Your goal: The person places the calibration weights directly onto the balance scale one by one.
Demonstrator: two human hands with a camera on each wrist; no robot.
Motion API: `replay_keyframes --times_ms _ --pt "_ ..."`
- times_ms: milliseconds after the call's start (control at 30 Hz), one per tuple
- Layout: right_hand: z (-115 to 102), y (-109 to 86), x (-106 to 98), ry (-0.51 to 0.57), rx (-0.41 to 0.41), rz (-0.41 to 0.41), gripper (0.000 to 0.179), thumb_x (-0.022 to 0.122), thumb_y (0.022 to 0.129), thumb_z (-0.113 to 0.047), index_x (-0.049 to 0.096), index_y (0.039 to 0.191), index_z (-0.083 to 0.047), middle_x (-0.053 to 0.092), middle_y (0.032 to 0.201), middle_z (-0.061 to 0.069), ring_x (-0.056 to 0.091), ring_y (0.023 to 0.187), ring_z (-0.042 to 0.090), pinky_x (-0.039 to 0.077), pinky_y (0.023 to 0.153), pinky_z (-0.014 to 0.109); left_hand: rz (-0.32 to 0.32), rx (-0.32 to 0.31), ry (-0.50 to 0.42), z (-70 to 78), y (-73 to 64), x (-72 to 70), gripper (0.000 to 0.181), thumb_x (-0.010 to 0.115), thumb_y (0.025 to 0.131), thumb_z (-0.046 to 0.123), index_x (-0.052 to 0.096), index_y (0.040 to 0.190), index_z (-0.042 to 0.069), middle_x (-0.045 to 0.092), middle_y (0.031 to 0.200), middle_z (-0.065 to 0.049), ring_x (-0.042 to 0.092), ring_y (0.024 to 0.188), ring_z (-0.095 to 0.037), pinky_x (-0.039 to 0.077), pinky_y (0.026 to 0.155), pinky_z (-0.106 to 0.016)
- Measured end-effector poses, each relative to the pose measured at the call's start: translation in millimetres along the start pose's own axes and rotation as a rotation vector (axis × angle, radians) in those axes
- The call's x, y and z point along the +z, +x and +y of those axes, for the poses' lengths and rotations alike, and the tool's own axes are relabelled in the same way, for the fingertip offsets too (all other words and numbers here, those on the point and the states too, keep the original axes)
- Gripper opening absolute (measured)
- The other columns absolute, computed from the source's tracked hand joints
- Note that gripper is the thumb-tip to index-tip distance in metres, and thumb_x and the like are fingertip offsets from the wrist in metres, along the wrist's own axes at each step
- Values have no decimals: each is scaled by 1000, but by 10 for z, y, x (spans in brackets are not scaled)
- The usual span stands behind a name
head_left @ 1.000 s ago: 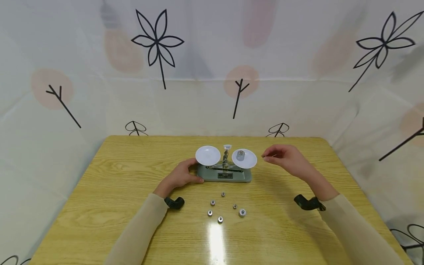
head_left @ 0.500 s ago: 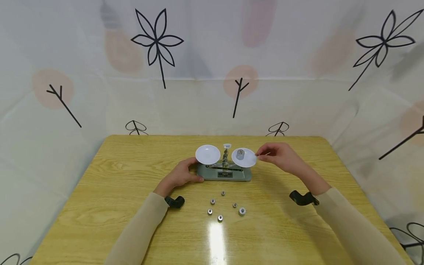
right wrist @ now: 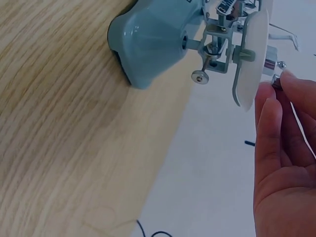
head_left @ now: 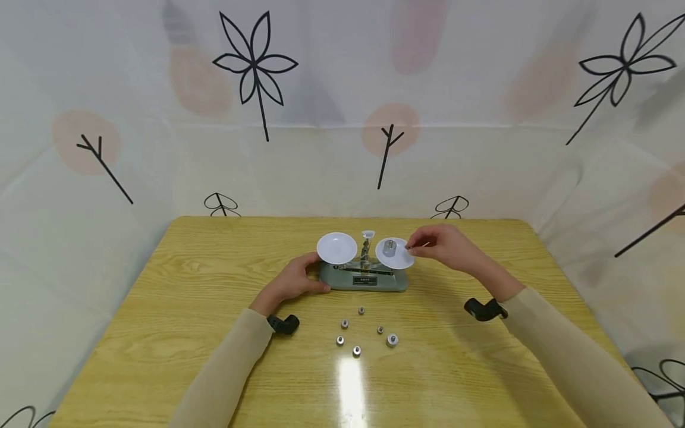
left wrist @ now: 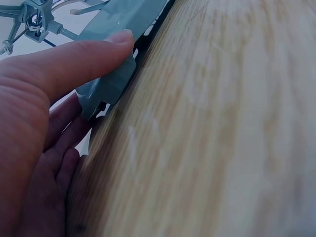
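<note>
A balance scale with a grey-green base (head_left: 364, 280) and two white pans stands on the wooden table. My left hand (head_left: 291, 278) grips the left end of the base, the thumb (left wrist: 94, 54) on its front and the fingers behind. At the rim of the right pan (head_left: 400, 261), my right hand (head_left: 441, 246) pinches a small metal weight (right wrist: 277, 82) between thumb and fingertips. A larger cylindrical weight (head_left: 389, 248) sits in that pan, close to the pinched one. The left pan (head_left: 336, 248) holds nothing visible.
Several small metal weights lie on the table in front of the scale, among them a larger one (head_left: 392, 340) at the right and a small one (head_left: 357, 352) nearest me. A patterned cloth (head_left: 299, 166) hangs behind the table's far edge.
My right hand has moved left with the small weight, from beside the right pan to its rim. My left hand stays on the base.
</note>
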State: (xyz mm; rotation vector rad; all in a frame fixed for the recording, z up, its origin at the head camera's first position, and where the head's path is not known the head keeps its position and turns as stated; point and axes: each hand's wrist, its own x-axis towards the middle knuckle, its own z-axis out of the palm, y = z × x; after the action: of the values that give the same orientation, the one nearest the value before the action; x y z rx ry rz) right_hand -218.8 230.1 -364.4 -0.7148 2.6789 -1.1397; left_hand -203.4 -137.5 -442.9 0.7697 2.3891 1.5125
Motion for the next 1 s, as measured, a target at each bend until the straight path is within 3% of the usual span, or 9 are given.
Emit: replay_keyframes --times_ms 267,1000 --pt "-9 95 25 -37 -41 -36 8 72 92 -8 73 99 -10 70 97 2 60 82 20 52 68 31 -8 2 6 4 8 -2 68 85 77 1 55 138 0 57 137 -15 49 129 -31 36 110 -48" --pt "-72 180 49 -56 -13 -85 9 73 90 -6 73 98 -10 69 98 3 60 85 22 53 71 36 -5 -21 16 57 -20 13 68 84 78 1 54 139 -1 56 138 -17 49 129 -35 36 109 -52"
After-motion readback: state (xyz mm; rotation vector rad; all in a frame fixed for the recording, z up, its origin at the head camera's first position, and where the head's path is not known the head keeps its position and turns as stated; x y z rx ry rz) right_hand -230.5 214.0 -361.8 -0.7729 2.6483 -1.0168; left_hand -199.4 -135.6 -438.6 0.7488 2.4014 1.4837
